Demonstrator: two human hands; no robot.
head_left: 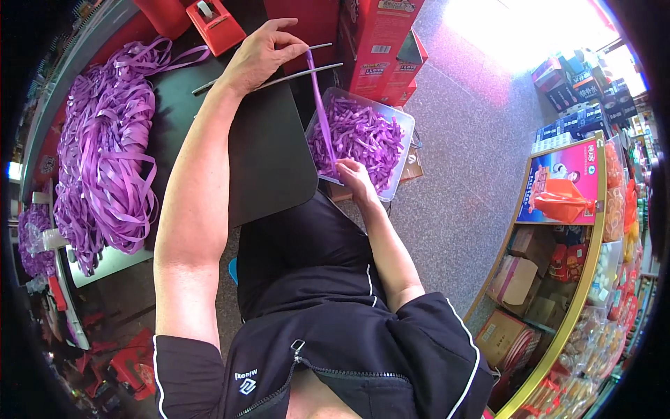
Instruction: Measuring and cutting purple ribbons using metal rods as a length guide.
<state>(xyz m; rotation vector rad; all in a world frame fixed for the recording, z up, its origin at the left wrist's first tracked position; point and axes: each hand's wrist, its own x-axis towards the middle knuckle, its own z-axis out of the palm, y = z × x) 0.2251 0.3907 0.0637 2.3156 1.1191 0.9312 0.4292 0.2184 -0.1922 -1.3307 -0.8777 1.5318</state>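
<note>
A narrow purple ribbon stretches taut and slanting between my hands. My left hand pinches its upper end between thumb and fingertips, beside two thin metal rods that reach past the dark tabletop. Lower down, the fingers of my right hand are closed on the ribbon's other end, over the near edge of a clear plastic bin. Many short purple ribbon pieces fill the bin. A large tangled heap of long purple ribbon lies on the left of the tabletop.
A red holder with a white piece stands at the table's far edge. Red cartons are stacked behind the bin. Grey speckled floor runs to the right, toward a shelf unit with boxes and an orange bag.
</note>
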